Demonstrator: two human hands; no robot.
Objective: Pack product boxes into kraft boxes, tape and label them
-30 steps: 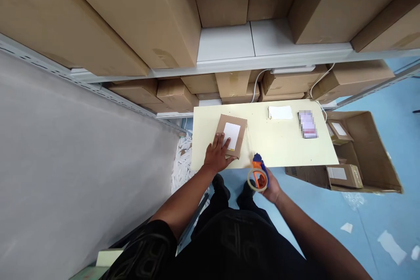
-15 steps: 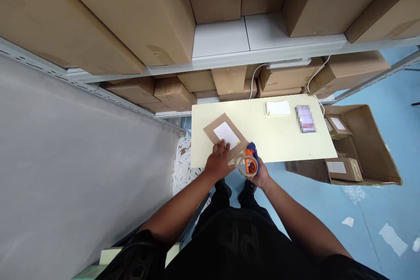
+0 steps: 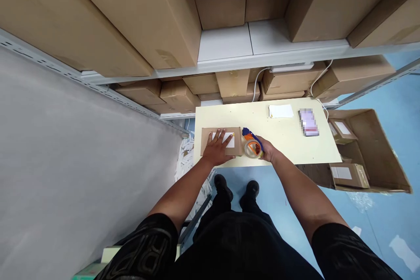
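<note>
A flat brown cardboard box (image 3: 206, 140) with a white label (image 3: 229, 141) lies on the cream table, its long sides in line with the table's front edge. My left hand (image 3: 217, 148) rests palm down on it with fingers spread, covering part of the label. In my right hand (image 3: 266, 148) is a blue and orange tape dispenser (image 3: 252, 140) with a clear roll of tape. The dispenser's front end is beside the box's right edge; whether it touches cannot be told.
On the cream table (image 3: 285, 140) lie a stack of white labels (image 3: 281, 111) and a blurred purple item (image 3: 309, 122). A large open carton (image 3: 387, 153) holding labelled boxes stands at the right. Shelves with brown boxes (image 3: 233, 83) rise behind; a grey wall (image 3: 98, 162) is on the left.
The box has turned from a slanted position to lie straight with the table edge. My left hand now lies flatter with fingers spread, and the tape dispenser has moved to the box's right side.
</note>
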